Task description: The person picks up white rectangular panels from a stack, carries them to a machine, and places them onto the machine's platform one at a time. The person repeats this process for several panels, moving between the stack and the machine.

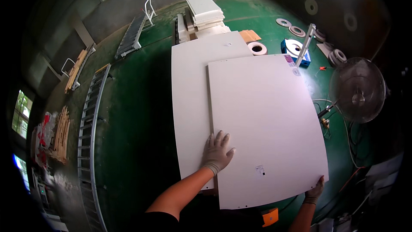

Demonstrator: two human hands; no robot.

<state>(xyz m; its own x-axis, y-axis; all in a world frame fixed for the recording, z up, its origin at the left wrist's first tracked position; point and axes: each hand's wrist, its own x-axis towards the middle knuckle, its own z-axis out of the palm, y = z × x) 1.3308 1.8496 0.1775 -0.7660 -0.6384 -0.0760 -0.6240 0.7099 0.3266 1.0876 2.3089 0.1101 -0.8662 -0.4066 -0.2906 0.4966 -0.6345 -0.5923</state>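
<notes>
Left hand (gloved) lies spread on white panel, right hand gripping its corner.

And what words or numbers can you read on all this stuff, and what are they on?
None of it can be read.
Small label near the close edge of the top white panel: too small to read.
Purple sticker at that panel's far right corner: too small and blurred.
Pale mark beside the sticker: too blurred.
Tiny mark on the white panel underneath: too small.
</notes>
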